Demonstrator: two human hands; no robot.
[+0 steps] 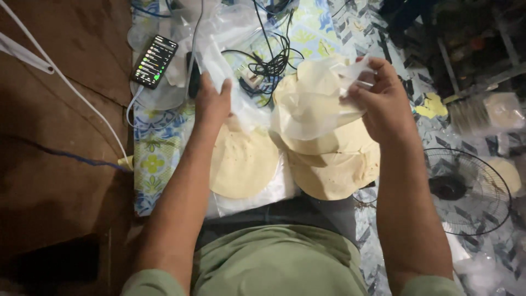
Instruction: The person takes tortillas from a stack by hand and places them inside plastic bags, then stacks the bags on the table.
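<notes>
Both hands — left hand [212, 101], right hand [383, 101] — pinch a clear plastic bag [307, 112] over flatbreads [334, 164].

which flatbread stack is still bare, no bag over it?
The left stack, lying uncovered below the left hand. The right stack has the clear plastic bag over its top, held by the right hand.

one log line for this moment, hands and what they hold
left hand: pinching clear plastic bag | right hand: gripping same bag's other edge | bag: held open over round pale flatbreads | black phone: lit, on mat
</notes>
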